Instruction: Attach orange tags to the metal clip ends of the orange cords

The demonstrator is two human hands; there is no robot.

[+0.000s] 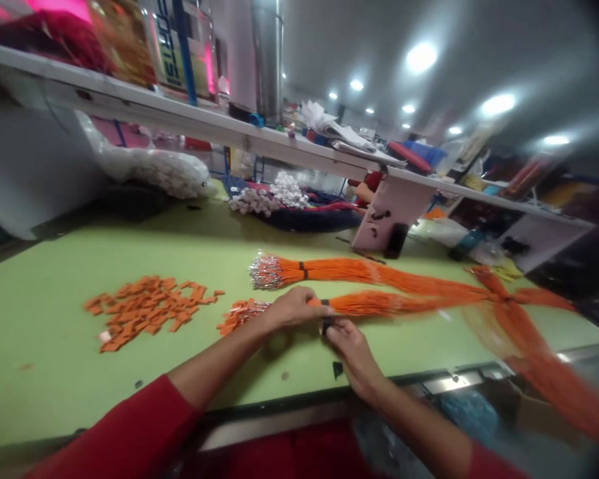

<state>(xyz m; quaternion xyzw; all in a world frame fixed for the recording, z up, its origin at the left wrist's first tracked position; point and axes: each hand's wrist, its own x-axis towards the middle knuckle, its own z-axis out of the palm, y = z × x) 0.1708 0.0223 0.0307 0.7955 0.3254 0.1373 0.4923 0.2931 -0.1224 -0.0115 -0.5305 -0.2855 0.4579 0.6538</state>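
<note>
My left hand point(295, 309) is closed around the near bundle of orange wires point(374, 303), just behind its end with orange connectors point(237, 316). Black tape point(325, 325) hangs at the bundle beside the fingers, and my right hand point(353, 347) pinches it from below. Part of the tape is hidden by the fingers. Behind lies a second orange wire bundle point(349, 270), bound with a black band, its bare silvery terminals point(265, 271) facing left. A loose pile of small orange connectors point(152, 309) is spread on the table to the left.
The green table point(44, 372) has a dark front edge. Further orange wires point(544, 359) cross at the right and hang over it. At the back are white connectors point(287, 189) on dark wires and a plastic bag point(160, 169). A shelf point(209, 123) runs above, carrying bottles and papers.
</note>
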